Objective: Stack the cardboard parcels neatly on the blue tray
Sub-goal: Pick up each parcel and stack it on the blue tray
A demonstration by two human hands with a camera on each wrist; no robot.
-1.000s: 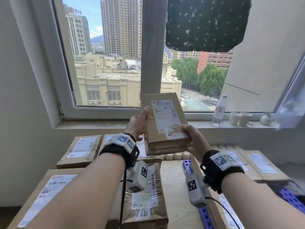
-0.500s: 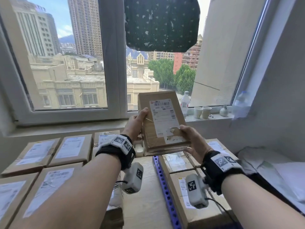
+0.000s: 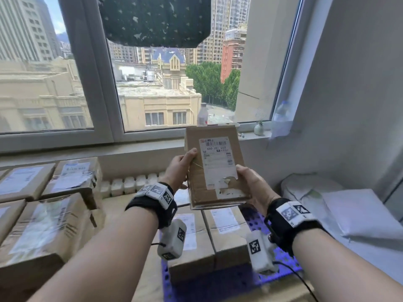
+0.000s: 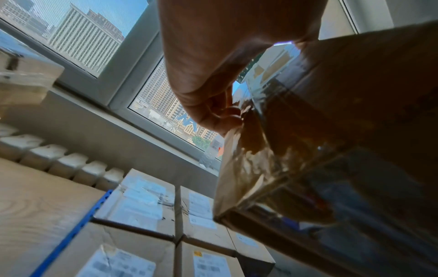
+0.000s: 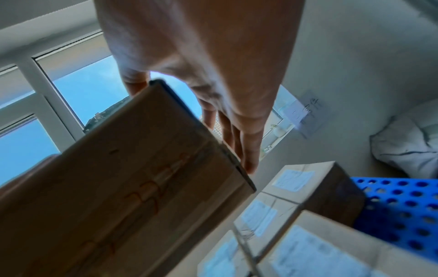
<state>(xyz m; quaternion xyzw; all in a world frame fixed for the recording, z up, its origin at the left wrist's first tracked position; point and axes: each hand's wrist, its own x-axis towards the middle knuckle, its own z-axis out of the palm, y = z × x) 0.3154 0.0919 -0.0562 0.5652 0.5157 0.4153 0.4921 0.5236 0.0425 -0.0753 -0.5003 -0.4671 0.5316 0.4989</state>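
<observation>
blue tray [image 3: 281, 273] bearing parcels [image 3: 226, 234], both hands holding parcel [image 3: 214, 171]

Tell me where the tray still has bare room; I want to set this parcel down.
Bare blue tray shows right of the parcels on the tray and along its near edge. Its left side is crowded with parcels. Both hands hold the parcel above.

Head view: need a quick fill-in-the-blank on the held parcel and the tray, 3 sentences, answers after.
1. The cardboard parcel is held up by ____ hands, the left hand on one side and the right hand on the other.
2. Its white shipping label faces ____ the camera.
3. The parcels already set down rest on a perforated tray coloured ____.

Missing words: both; toward; blue
</observation>
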